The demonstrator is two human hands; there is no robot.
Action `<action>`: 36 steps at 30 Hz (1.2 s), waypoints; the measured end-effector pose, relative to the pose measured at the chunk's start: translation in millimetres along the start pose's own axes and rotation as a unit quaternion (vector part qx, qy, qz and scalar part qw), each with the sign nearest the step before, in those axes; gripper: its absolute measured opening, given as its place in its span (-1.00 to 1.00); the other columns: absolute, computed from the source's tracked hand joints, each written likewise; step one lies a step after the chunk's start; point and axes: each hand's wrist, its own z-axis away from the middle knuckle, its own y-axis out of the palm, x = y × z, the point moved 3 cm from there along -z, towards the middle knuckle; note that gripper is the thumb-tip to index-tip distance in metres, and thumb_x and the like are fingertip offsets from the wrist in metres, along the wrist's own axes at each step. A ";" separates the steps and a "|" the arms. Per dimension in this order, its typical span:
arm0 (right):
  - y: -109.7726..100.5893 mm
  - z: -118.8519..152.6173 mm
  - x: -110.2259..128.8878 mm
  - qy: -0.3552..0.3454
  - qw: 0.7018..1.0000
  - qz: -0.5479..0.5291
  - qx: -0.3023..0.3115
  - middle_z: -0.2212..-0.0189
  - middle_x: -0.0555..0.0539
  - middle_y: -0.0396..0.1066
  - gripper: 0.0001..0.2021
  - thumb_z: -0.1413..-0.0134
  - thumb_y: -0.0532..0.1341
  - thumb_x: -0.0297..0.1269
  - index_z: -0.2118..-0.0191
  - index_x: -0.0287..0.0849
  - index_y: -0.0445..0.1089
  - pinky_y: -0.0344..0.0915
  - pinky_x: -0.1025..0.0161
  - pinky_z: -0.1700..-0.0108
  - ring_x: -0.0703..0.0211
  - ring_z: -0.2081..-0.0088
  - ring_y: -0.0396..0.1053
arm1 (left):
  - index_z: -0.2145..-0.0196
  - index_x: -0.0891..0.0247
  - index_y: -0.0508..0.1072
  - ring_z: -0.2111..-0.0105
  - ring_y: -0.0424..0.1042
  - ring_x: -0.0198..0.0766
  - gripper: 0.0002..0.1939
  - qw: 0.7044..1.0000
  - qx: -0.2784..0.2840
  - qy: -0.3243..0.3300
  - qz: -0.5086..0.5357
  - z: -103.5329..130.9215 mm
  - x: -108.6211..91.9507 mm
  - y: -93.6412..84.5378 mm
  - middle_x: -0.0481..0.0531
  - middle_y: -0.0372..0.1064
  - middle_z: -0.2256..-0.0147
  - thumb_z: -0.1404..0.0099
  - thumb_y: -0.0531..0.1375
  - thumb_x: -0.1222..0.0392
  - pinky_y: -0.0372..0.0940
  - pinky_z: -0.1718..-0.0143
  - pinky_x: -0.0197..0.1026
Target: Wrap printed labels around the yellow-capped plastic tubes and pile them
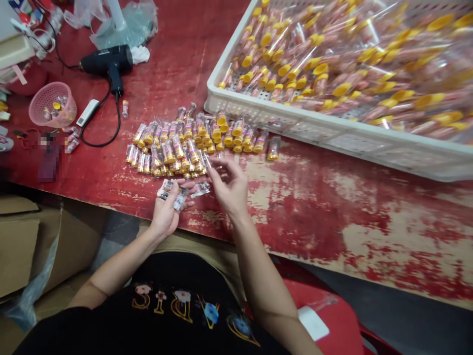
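Observation:
My left hand (166, 213) is at the table's front edge, palm up, with its thumb over a small stack of printed plastic film sleeves (170, 188). Another piece of printed film (201, 189) lies by its fingertips. My right hand (232, 190) is raised just beyond it, thumb and fingers drawn together. A thin, clear-looking piece shows at those fingertips, too small to name for certain. Right behind both hands is a pile of small clear tubes with yellow caps (177, 148), with pink and purple inside.
A white perforated crate (258, 111) full of long yellow-capped tubes takes up the back right. At left are a black heat gun (107, 61) with a looped cord, a pink basket (66, 116) and scissors (27, 138). Cardboard boxes (74, 241) stand below the table.

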 end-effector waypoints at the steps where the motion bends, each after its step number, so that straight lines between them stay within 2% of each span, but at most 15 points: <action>1: -2.3 12.1 2.9 0.023 0.999 -0.023 0.032 0.20 -0.07 0.47 -0.74 -0.13 0.29 -0.16 0.10 -0.14 0.49 0.36 0.31 0.32 0.27 0.31 0.40 | 0.16 0.28 0.48 0.19 0.56 -0.22 -0.65 1.000 0.000 -0.010 0.002 0.0 3.0 0.7 0.12 0.57 0.16 -0.17 0.37 0.04 0.40 0.35 -0.33; 4: -3.1 43.8 11.8 0.049 0.991 -0.064 0.107 0.26 -0.06 0.47 -0.79 -0.06 0.35 -0.13 0.26 -0.16 0.51 0.37 0.32 0.31 0.27 0.30 0.39 | 0.22 0.31 0.52 0.25 0.54 -0.28 -0.62 0.999 0.010 -0.045 0.007 0.8 14.2 4.3 0.09 0.56 0.18 -0.10 0.42 0.02 0.40 0.35 -0.34; 6: -3.3 54.4 14.5 0.050 0.992 -0.070 0.094 0.25 -0.06 0.47 -0.81 -0.10 0.33 -0.14 0.30 -0.16 0.52 0.39 0.30 0.26 0.25 0.25 0.41 | 0.23 0.31 0.53 0.32 0.51 -0.34 -0.60 0.999 0.011 -0.052 0.005 2.2 20.7 6.8 0.07 0.56 0.21 -0.05 0.44 0.01 0.37 0.40 -0.36; 10: -1.4 58.1 11.8 0.085 0.987 -0.101 0.091 0.24 -0.05 0.49 -0.74 -0.06 0.35 -0.13 0.17 -0.15 0.52 0.38 0.32 0.29 0.28 0.30 0.41 | 0.30 0.32 0.51 0.46 0.43 -0.42 -0.58 0.999 -0.029 -0.021 0.010 4.9 24.0 9.8 -0.04 0.51 0.37 0.07 0.50 0.08 0.25 0.52 -0.40; 15: -6.9 58.0 17.4 0.036 0.997 -0.025 0.063 0.47 0.04 0.36 -0.74 -0.25 0.18 -0.11 0.37 -0.17 0.39 0.30 0.36 0.36 0.32 0.41 0.31 | 0.38 0.33 0.44 0.56 0.35 -0.47 -0.54 0.996 -0.082 0.015 0.007 2.4 19.6 15.1 -0.11 0.44 0.46 0.18 0.54 0.15 0.12 0.63 -0.40; 17: -12.5 49.6 18.4 0.001 0.995 0.041 0.087 0.54 0.06 0.28 -0.66 -0.29 0.12 -0.09 0.47 -0.16 0.32 0.26 0.37 0.41 0.33 0.47 0.24 | 0.38 0.32 0.43 0.53 0.38 -0.46 -0.54 0.995 -0.088 0.040 0.016 -0.3 19.5 18.7 -0.12 0.45 0.46 0.17 0.54 0.14 0.20 0.56 -0.39; 19: -28.0 27.4 12.7 -0.016 0.993 0.094 0.076 0.55 0.04 0.26 -0.63 -0.29 0.10 -0.07 0.51 -0.16 0.29 0.27 0.32 0.38 0.30 0.46 0.24 | 0.32 0.31 0.45 0.42 0.47 -0.41 -0.52 0.993 -0.087 0.066 0.037 -2.8 20.9 22.2 -0.09 0.50 0.39 0.15 0.54 0.13 0.35 0.36 -0.34; 21: -55.8 -6.8 -1.0 -0.010 0.992 0.128 0.004 0.43 -0.05 0.33 -0.72 -0.27 0.11 -0.10 0.38 -0.17 0.34 0.33 0.19 0.23 0.19 0.33 0.30 | 0.31 0.30 0.45 0.30 0.51 -0.35 -0.51 0.992 -0.083 0.082 0.048 -4.8 23.1 24.2 -0.07 0.52 0.33 0.16 0.54 0.14 0.40 0.15 -0.25; 22: -72.4 -25.1 -10.6 -0.002 0.987 0.151 -0.048 0.29 -0.14 0.36 -0.79 -0.26 0.11 -0.15 0.24 -0.19 0.35 0.32 0.08 0.10 0.10 0.19 0.32 | 0.35 0.30 0.43 0.30 0.51 -0.35 -0.53 0.992 -0.081 0.085 0.045 -5.7 24.2 24.4 -0.08 0.50 0.35 0.17 0.54 0.15 0.40 0.12 -0.22; 24: -103.1 -55.6 -34.0 0.041 0.954 0.263 -0.136 0.10 -0.28 0.34 -0.66 -0.10 0.26 -0.25 0.02 -0.27 0.29 0.24 -0.10 -0.08 -0.08 0.01 0.29 | 0.42 0.29 0.38 0.37 0.49 -0.36 -0.52 0.993 -0.074 0.082 0.036 -7.8 25.7 23.1 -0.15 0.44 0.44 0.21 0.55 0.18 0.40 0.15 -0.22; 25: -114.0 -65.5 -46.7 0.070 0.932 0.326 -0.144 0.06 -0.32 0.33 -0.56 -0.05 0.28 -0.28 -0.04 -0.30 0.26 0.20 -0.16 -0.11 -0.16 -0.03 0.29 | 0.42 0.29 0.37 0.39 0.48 -0.37 -0.51 0.994 -0.070 0.081 0.034 -9.2 25.7 21.6 -0.17 0.42 0.45 0.23 0.55 0.19 0.40 0.17 -0.22; 27: -126.8 -71.5 -68.2 0.091 0.898 0.413 -0.125 0.04 -0.36 0.34 -0.51 -0.04 0.24 -0.34 -0.11 -0.33 0.22 0.19 -0.20 -0.12 -0.23 -0.04 0.29 | 0.36 0.27 0.40 0.40 0.48 -0.37 -0.47 0.994 -0.070 0.078 0.032 -12.1 24.7 17.2 -0.17 0.44 0.43 0.26 0.56 0.18 0.40 0.18 -0.20; 29: -131.5 -61.3 -79.0 0.074 0.887 0.445 -0.104 0.03 -0.37 0.36 -0.54 -0.06 0.20 -0.36 -0.11 -0.33 0.25 0.20 -0.20 -0.12 -0.24 -0.05 0.29 | 0.29 0.25 0.43 0.40 0.48 -0.36 -0.42 0.994 -0.082 0.072 0.028 -14.4 23.0 11.9 -0.14 0.46 0.38 0.27 0.56 0.15 0.41 0.18 -0.18; 33: -137.3 -41.2 -61.7 -0.001 0.906 0.403 -0.129 0.04 -0.36 0.38 -0.54 -0.08 0.23 -0.26 -0.10 -0.34 0.30 0.28 -0.07 -0.07 -0.12 0.01 0.32 | 0.33 0.29 0.45 0.42 0.47 -0.35 -0.45 0.993 -0.107 0.051 0.016 -14.5 20.3 4.8 -0.12 0.45 0.42 0.27 0.56 0.12 0.41 0.24 -0.20; 36: -152.8 -74.6 -27.8 -0.062 0.904 0.376 -0.193 0.05 -0.36 0.40 -0.63 -0.23 0.12 -0.31 -0.10 -0.36 0.31 0.31 0.10 -0.01 0.05 0.06 0.35 | 0.32 0.31 0.49 0.39 0.47 -0.36 -0.46 0.994 -0.102 0.050 0.003 -11.4 18.7 3.4 -0.09 0.47 0.39 0.27 0.56 0.13 0.40 0.27 -0.23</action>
